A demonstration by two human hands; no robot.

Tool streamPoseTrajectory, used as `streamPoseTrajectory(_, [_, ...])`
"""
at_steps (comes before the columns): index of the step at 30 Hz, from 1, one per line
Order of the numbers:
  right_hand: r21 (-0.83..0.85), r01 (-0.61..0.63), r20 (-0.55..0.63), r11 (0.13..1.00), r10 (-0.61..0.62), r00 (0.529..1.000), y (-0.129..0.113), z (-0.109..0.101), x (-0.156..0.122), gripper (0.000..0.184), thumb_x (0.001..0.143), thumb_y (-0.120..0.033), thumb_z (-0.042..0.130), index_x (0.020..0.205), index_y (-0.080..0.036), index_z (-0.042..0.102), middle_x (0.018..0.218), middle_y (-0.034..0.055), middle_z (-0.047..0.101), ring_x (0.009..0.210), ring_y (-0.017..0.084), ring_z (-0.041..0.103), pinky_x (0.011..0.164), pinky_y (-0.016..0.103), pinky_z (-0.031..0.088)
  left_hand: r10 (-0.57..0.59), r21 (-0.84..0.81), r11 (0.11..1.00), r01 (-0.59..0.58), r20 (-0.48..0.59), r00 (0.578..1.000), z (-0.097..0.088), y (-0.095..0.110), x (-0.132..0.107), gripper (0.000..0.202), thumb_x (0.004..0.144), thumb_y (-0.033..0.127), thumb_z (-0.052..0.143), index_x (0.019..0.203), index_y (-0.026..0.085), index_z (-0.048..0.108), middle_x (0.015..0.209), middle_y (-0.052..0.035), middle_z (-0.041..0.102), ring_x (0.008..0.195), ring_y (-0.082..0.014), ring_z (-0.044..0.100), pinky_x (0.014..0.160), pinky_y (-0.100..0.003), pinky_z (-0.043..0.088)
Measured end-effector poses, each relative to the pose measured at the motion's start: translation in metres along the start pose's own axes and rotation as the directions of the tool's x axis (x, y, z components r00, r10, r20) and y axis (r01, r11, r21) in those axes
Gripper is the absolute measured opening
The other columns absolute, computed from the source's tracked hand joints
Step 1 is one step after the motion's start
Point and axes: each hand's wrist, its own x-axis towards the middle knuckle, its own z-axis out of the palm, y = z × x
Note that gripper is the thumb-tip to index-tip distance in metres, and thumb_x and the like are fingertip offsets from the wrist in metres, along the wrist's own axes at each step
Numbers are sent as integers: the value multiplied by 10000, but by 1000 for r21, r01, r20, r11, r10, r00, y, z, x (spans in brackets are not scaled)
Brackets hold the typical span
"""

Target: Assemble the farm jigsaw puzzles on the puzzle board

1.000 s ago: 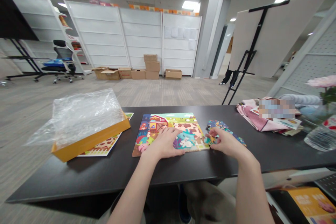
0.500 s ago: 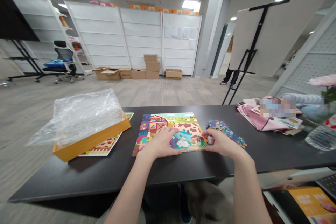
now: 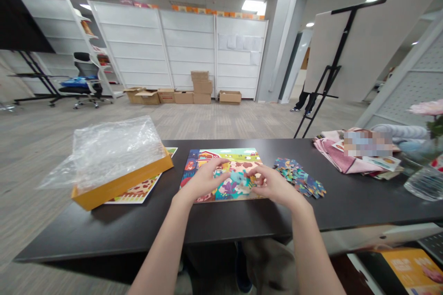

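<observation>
A colourful farm-scene puzzle board [image 3: 238,156], with a red barn and a cow, lies flat on the black table. My left hand [image 3: 204,177] hovers over its left and middle part, fingers spread, holding nothing. Over the board's right part, my right hand [image 3: 277,186] is pinched, with a small puzzle piece between thumb and fingers, partly hidden. Just right of the board is a heap of loose puzzle pieces [image 3: 297,177], mostly blue and dark.
On the left, a yellow box [image 3: 121,179] holding clear plastic wrap [image 3: 114,147] rests tilted over a printed sheet [image 3: 141,191]. Folded pink cloths [image 3: 328,152] and a clear vase [image 3: 425,179] with a flower stand on the right.
My right hand has moved left from the board's right edge to over the picture. My left hand has shifted slightly left and lifted, uncovering more of the middle.
</observation>
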Motion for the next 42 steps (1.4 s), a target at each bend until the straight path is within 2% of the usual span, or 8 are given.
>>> streamPoseTrajectory(4, [-15, 110, -31, 994, -110, 993, -15, 15, 12, 293, 730, -136, 734, 1011, -202, 679, 1145, 60, 644, 759, 136, 557, 797, 303, 464, -94, -271, 958, 98, 28, 995, -9, 2, 0, 375, 858, 442, 634, 1085, 144, 652, 1129, -121, 695, 988, -239, 689, 894, -408, 566])
streamPoseTrajectory(9, [-39, 172, -36, 984, -173, 984, -33, 31, 20, 333, 739, -90, 715, 1040, -222, 664, 1090, 38, 632, 873, 166, 573, 843, 307, 443, -83, -347, 930, 119, 116, 990, -6, 3, -4, 408, 745, 301, 729, 1111, 142, 645, 1187, -129, 671, 1011, -234, 685, 866, -381, 579])
streamPoseTrajectory(13, [-40, 206, 3, 978, -206, 979, -35, 40, 21, 350, 758, -137, 732, 1084, -224, 640, 1124, 46, 612, 943, 184, 577, 835, 298, 443, -113, -279, 948, 150, 145, 983, -15, 3, -11, 383, 728, 262, 681, 1091, 142, 666, 1140, -105, 699, 908, -206, 708, 833, -350, 583])
streamPoseTrajectory(17, [-81, 99, 46, 992, -96, 994, -26, 38, 16, 323, 777, -197, 726, 1090, -218, 647, 1065, 40, 635, 811, 161, 584, 762, 294, 443, -221, -106, 967, 234, 117, 968, -34, 2, -30, 363, 740, 301, 657, 1067, 146, 691, 1074, -89, 737, 825, -205, 720, 737, -301, 581])
streamPoseTrajectory(23, [-64, -25, 34, 998, 27, 999, -15, 18, 8, 202, 815, -298, 694, 985, -189, 680, 919, 31, 683, 685, 141, 565, 648, 273, 424, -368, -17, 928, 372, 105, 924, -48, -3, -60, 343, 755, 342, 649, 1044, 162, 693, 730, -33, 750, 699, -217, 728, 618, -261, 532])
streamPoseTrajectory(35, [-79, -73, 68, 994, 79, 995, -20, 8, 4, 179, 820, -319, 681, 929, -178, 695, 833, 35, 692, 675, 145, 582, 630, 264, 426, -242, 167, 960, 226, 83, 967, -33, -7, -56, 337, 756, 371, 676, 1025, 179, 738, 756, -25, 696, 686, -180, 659, 654, -260, 514])
streamPoseTrajectory(39, [-57, -69, 53, 996, 72, 996, -14, 8, 3, 188, 822, -341, 669, 924, -187, 701, 828, 33, 690, 672, 151, 587, 609, 261, 422, -179, 332, 933, 142, 82, 980, -34, -6, -55, 276, 784, 355, 682, 1010, 216, 759, 872, -35, 734, 746, -194, 659, 697, -277, 497])
streamPoseTrajectory(42, [-44, -69, 52, 997, 72, 996, -10, 8, 2, 194, 818, -356, 669, 918, -193, 698, 791, 24, 681, 656, 149, 585, 590, 253, 413, -102, 363, 930, 56, 108, 989, -33, -9, -55, 294, 829, 388, 673, 1073, 241, 749, 1039, -52, 743, 922, -230, 676, 836, -312, 505])
